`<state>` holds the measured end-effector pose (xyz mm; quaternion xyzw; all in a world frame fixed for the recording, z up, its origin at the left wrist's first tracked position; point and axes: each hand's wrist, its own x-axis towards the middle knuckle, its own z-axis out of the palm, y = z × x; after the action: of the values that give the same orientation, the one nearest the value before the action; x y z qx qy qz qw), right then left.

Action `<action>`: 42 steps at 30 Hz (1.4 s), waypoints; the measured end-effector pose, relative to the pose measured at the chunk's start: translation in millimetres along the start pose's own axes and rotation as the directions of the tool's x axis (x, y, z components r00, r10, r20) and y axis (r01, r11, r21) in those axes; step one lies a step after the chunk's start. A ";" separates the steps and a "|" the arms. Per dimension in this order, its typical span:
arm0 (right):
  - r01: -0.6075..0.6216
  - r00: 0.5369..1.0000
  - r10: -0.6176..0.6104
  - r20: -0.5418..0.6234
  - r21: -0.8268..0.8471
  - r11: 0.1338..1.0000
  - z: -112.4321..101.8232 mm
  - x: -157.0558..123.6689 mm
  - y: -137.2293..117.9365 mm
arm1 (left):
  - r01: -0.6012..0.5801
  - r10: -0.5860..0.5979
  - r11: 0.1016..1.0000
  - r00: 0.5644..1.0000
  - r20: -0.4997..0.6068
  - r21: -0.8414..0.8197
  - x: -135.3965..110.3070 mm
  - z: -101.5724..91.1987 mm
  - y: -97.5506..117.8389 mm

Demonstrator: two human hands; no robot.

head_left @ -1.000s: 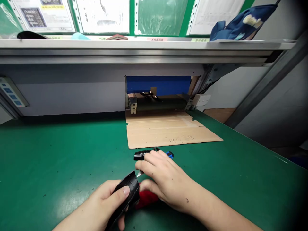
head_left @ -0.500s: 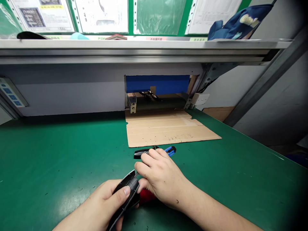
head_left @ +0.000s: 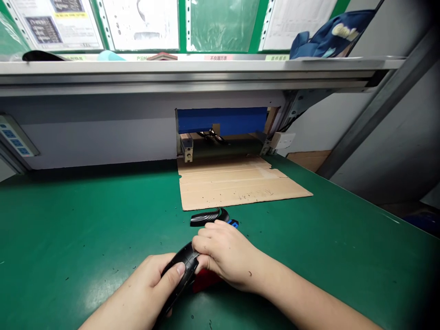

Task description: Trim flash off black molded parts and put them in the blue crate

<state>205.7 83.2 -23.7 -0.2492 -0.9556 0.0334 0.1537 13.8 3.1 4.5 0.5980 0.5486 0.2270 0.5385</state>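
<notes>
My left hand [head_left: 147,286] is closed around a curved black plastic part [head_left: 184,261], its thumb pressed on the upper face. My right hand [head_left: 225,256] is closed at the far end of that part, with thumb and bent forefinger against its edge. A blue-and-black utility knife [head_left: 234,223] shows only at its handle end, beyond the right knuckles; the blade is hidden. Just past the right hand, a black curved piece with light ridges [head_left: 206,217] lies on the green table. Below the hands is a red object [head_left: 205,280], partly covered.
A flat cardboard sheet [head_left: 237,185] lies behind the hands, before an opening with a blue flap [head_left: 223,120]. Dark shavings are scattered over the green table [head_left: 85,220]. A metal-edged shelf [head_left: 192,78] runs across the back. A power strip [head_left: 15,137] is at left.
The black part has rolled in my left hand, from its hollow inner side toward its outer face. My right hand and the knife's blue end have shifted slightly left and nearer.
</notes>
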 end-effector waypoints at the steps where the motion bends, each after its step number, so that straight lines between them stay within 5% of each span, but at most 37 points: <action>1: -0.006 1.000 0.006 -0.030 0.020 1.000 -0.9 0.0 0.6 | 0.022 -0.022 1.000 1.000 0.001 -0.015 -0.6 -0.2 -0.3; 6: -0.078 0.984 0.062 -0.166 -0.093 0.993 -4.8 0.2 -2.6 | 0.123 -0.120 0.986 0.992 0.030 -0.117 -1.8 -1.9 -5.6; 10: -0.092 0.986 0.063 -0.153 -0.184 0.979 -1.6 0.8 -5.8 | 0.132 -0.122 0.974 0.990 0.063 -0.183 0.3 -2.2 -8.8; 15: -0.053 0.995 0.034 -0.097 -0.195 0.979 2.5 0.2 -4.7 | 0.062 -0.061 0.997 0.998 0.023 -0.047 1.5 -1.4 -5.0; 21: 0.065 0.998 -0.067 0.005 0.207 0.976 5.7 -1.8 5.6 | -0.157 0.163 0.979 0.986 -0.040 0.132 0.2 0.0 2.4; 25: 0.058 0.985 0.011 -0.172 0.391 0.919 -0.9 0.0 7.7 | -0.154 0.172 0.977 0.978 -0.120 0.146 1.4 1.5 0.5; 30: 0.044 0.951 0.074 -0.299 0.371 0.927 -6.8 1.2 6.1 | -0.160 0.181 0.978 0.969 -0.169 0.131 2.5 4.4 -1.7; 38: 0.245 0.911 -0.161 -0.379 0.186 0.952 -1.4 -1.3 4.5 | -0.007 -0.003 0.992 0.997 -0.077 -0.128 4.1 6.3 -12.5; 42: 0.269 0.885 -0.162 -0.437 0.197 0.943 -0.2 -2.4 6.5 | 0.028 -0.041 0.983 0.997 -0.066 -0.180 6.3 7.7 -19.1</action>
<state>210.8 87.7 -25.1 -0.1204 -0.9109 0.0833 0.3858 14.5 2.3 -17.0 0.5295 0.5545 0.2865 0.5745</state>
